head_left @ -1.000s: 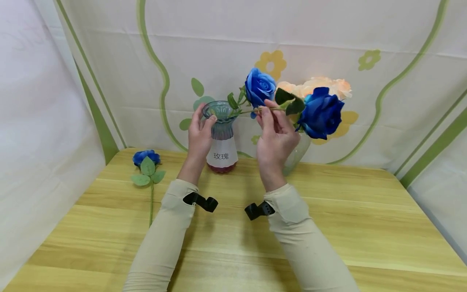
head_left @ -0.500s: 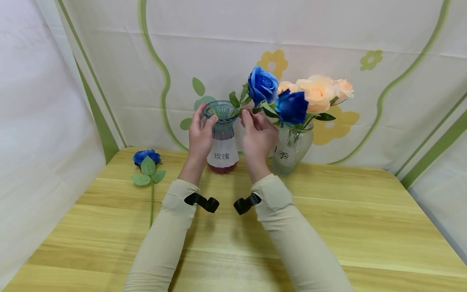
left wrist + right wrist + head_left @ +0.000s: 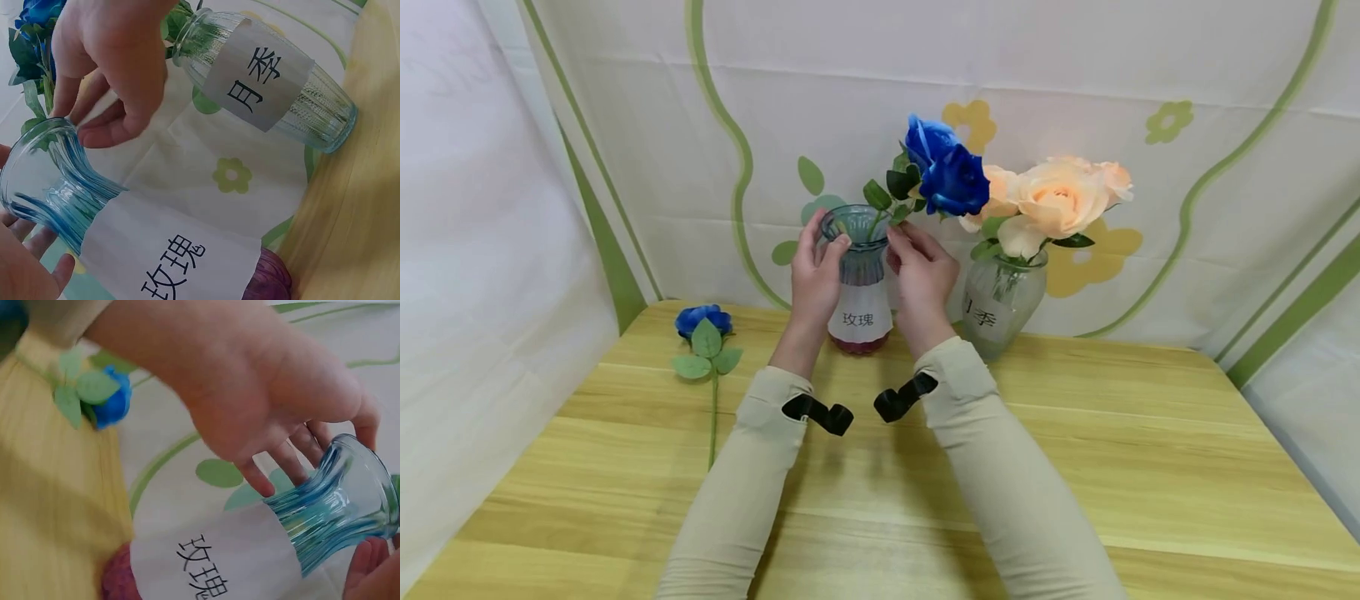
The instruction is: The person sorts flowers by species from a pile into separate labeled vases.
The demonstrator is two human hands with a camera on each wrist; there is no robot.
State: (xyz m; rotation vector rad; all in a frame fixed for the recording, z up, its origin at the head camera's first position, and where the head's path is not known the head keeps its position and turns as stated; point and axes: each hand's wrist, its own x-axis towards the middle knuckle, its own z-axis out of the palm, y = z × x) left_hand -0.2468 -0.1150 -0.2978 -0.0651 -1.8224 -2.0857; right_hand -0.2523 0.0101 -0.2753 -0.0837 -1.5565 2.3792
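Centrally, at the back of the wooden table [image 3: 1075,467], stands the blue glass vase [image 3: 857,279], ribbed, flared at the mouth and labelled with a white paper band; every position below is given relative to it. The left hand [image 3: 814,279] wraps the vase's neck from its left side, thumb up at the rim and fingers behind the glass, which steadies the narrow-waisted vessel so that it does not tip. The right hand [image 3: 921,279] sits just to the right of the mouth, fingers bent and tips together near the rim; it appears to pinch the lower stem of the blue rose [image 3: 955,179], though the stem itself is too thin to confirm in any view. The rose's head leans up and to the right of the vase, with its leaves just above the rim, so the stem end seems to be inside or at the mouth. A second blue bloom [image 3: 925,137] shows right behind the first; whether its stem is in the vase cannot be told. Immediately right of the vase stands a clear glass vase [image 3: 1000,304] with peach roses [image 3: 1060,200], kept apart under its own label. Well to the left, a spare blue rose [image 3: 702,323] lies flat on the table.
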